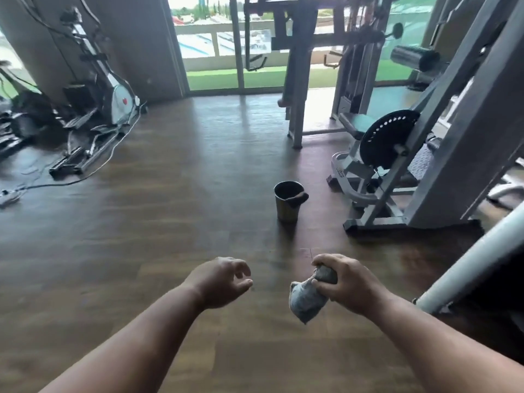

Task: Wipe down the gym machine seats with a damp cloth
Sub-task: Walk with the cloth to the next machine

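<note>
head view: the landmark for all positions below is the metal bucket (287, 204), which stands upright on the wooden floor (170, 194) near the middle of the frame. a dark rag (298, 197) hangs over the bucket's right rim. the right hand (350, 282) is in front of the bucket, nearer the camera and slightly to its right, raised above the floor; its fingers (326, 260) are curled tight around the upper part of a grey cloth (307, 297), and the free end of the cloth hangs down below and to the left of the fist, clear of the floor. the left hand (224, 280) is in front of the bucket and to its left, level with the right hand and apart from the cloth; its fingers are loosely bent with the thumb spread, holding nothing and touching nothing. both forearms are bare and reach in from the bottom edge. just to the right of the bucket stands a grey-framed gym machine (377, 191) carrying a black perforated disc (388, 139); behind that disc, farther from the camera than the bucket, a padded seat (355, 121) is visible, well apart from the cloth. beyond the bucket a tall machine frame (297, 80) stands before glass doors (226, 52). far to the left of the bucket an elliptical trainer (105, 95) stands by the wall, with a cable (93, 171) trailing across the floor. a pale tube (467, 259) crosses the right edge, to the right of the right hand.
</note>
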The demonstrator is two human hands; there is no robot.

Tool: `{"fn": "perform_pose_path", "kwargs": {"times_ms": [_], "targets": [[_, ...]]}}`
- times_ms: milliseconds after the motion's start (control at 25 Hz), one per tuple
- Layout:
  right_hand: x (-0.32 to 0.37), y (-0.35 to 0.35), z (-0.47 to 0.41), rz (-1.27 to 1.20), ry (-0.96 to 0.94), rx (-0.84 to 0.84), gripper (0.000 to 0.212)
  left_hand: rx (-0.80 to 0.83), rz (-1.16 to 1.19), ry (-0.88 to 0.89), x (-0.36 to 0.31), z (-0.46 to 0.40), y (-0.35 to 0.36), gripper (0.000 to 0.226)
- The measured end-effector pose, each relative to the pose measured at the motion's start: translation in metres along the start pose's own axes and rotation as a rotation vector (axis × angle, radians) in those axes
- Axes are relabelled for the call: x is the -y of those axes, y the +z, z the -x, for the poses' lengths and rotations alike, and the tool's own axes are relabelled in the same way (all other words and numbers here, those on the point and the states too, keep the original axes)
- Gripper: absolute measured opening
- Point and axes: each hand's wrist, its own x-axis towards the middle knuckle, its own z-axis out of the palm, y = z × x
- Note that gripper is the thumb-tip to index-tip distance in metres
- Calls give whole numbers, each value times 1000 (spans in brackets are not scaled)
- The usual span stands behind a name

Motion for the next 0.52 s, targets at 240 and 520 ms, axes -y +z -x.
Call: {"fn": "perform_pose_path", "kwargs": {"times_ms": [240, 520], "targets": [[-9, -26, -146, 2, 60, -33, 42, 14, 1, 103, 28, -175, -65, 25], [-56, -67, -372, 56, 21, 32, 48, -15, 9, 82, 64, -386, -118, 26]]}}
